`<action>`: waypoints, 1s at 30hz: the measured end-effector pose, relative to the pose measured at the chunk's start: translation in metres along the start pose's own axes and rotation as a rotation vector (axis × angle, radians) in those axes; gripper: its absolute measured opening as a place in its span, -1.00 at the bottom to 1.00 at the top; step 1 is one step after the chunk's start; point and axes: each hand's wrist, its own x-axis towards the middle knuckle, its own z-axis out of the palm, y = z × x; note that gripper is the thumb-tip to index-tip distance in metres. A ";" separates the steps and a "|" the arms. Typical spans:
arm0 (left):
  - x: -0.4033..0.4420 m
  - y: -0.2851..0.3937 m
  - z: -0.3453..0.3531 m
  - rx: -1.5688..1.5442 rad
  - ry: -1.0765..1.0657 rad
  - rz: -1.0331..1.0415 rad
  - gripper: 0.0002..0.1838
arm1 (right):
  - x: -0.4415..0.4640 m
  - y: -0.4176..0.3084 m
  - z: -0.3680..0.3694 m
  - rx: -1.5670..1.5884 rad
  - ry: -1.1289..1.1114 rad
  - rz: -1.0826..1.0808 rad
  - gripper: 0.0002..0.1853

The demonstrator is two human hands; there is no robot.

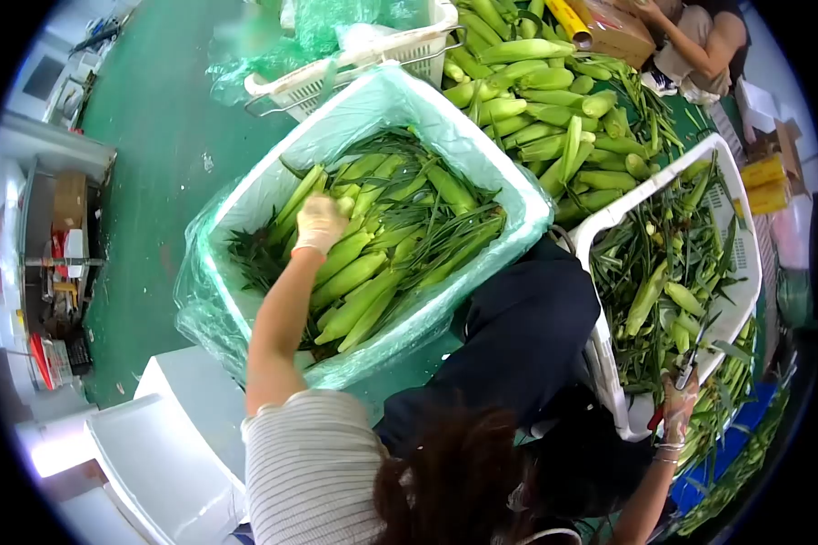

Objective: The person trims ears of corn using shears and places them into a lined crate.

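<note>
My left hand [321,223], in a pale glove, reaches into a white crate [236,204] lined with thin green plastic. Its fingers are curled down among green ears of corn [350,280] in their husks; what they hold, if anything, is hidden. Loose long leaves [427,195] lie over and between the ears. My right hand [678,400] is closed on red-handled shears [689,365], their metal blade pointing up and away. It is at the near right corner of a white basket [600,359] of cut leaves and several ears.
A large heap of corn [563,118] lies beyond the crate. Behind it stands another white basket [291,91] with green plastic. At the upper right a co-worker's arm [700,54] is by a cardboard box [620,36]. White bins [154,454] stand at lower left.
</note>
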 end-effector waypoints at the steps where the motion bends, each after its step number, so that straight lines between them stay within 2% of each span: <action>1: -0.014 0.008 -0.047 -0.028 -0.035 0.001 -0.59 | -0.005 -0.002 -0.004 0.014 0.003 0.016 -0.47; 3: -0.041 0.024 -0.119 -0.316 0.218 -0.055 -0.66 | -0.007 0.000 -0.001 0.222 0.003 -0.007 -0.50; 5: -0.059 0.046 -0.173 -1.194 0.358 0.289 -0.66 | -0.011 -0.029 0.010 0.354 -0.002 0.035 -0.55; 6: -0.075 0.095 -0.227 -1.181 0.422 0.410 -0.62 | -0.016 -0.067 0.015 0.615 -0.283 0.127 -0.63; 7: -0.094 0.132 -0.259 -1.171 0.501 0.490 -0.57 | -0.024 -0.111 0.021 0.796 -0.325 0.040 -0.68; 8: -0.100 0.164 -0.260 -1.382 0.442 0.573 -0.50 | -0.022 -0.131 0.025 1.022 -0.465 0.063 -0.68; 9: -0.109 0.198 -0.262 -1.468 0.426 0.631 -0.50 | -0.019 -0.147 0.023 1.075 -0.561 -0.003 -0.64; 10: -0.117 0.230 -0.256 -1.634 0.281 0.689 -0.50 | -0.006 -0.138 0.044 1.424 -0.576 -0.110 -0.62; 11: -0.127 0.258 -0.249 -1.785 0.113 0.725 -0.50 | -0.001 -0.159 0.037 1.578 -0.540 -0.104 -0.64; 13: -0.155 0.300 -0.246 -1.557 0.047 0.833 -0.51 | 0.024 -0.158 0.030 1.807 -0.325 -0.195 -0.71; 14: -0.155 0.320 -0.225 -1.690 -0.180 0.891 -0.55 | 0.037 -0.158 0.025 1.911 -0.218 -0.258 -0.73; 16: -0.157 0.347 -0.199 -1.494 -0.451 0.976 -0.54 | 0.044 -0.135 0.004 1.806 -0.021 -0.224 -0.70; 17: -0.158 0.358 -0.190 -1.371 -0.560 1.005 -0.53 | 0.044 -0.130 -0.003 1.727 0.097 -0.117 -0.69; 18: -0.173 0.372 -0.202 -1.360 -0.593 1.050 -0.54 | 0.047 -0.110 0.002 1.682 0.043 -0.280 -0.70; 19: -0.191 0.391 -0.215 -1.352 -0.618 1.088 -0.55 | 0.048 -0.103 -0.002 1.733 -0.040 -0.251 -0.72; 20: -0.197 0.413 -0.219 -1.313 -0.610 1.117 -0.54 | 0.053 -0.093 0.005 1.502 0.082 -0.378 -0.74; 21: -0.190 0.432 -0.222 -0.933 -0.363 1.127 -0.52 | 0.060 -0.084 0.019 1.263 0.189 -0.490 -0.76; 23: -0.177 0.470 -0.200 -1.134 -0.386 0.939 -0.41 | 0.059 -0.084 0.017 1.251 0.217 -0.486 -0.80; 25: -0.176 0.484 -0.196 -1.541 -0.712 0.940 -0.30 | 0.043 -0.091 -0.022 1.317 -0.143 -0.155 -0.82; 26: -0.175 0.485 -0.204 -1.502 -0.838 0.937 -0.22 | 0.043 -0.092 -0.028 1.225 -0.182 -0.145 -0.74; 27: -0.167 0.488 -0.202 -1.493 -0.842 0.936 -0.22 | 0.056 -0.084 -0.011 1.161 -0.139 -0.183 -0.61; 29: -0.146 0.495 -0.194 -1.208 -0.735 0.957 -0.22 | 0.043 -0.076 -0.027 0.738 -0.102 -0.206 -0.53; 30: -0.153 0.492 -0.208 -1.001 -0.518 1.060 -0.26 | 0.039 -0.070 -0.030 0.509 -0.099 -0.197 -0.33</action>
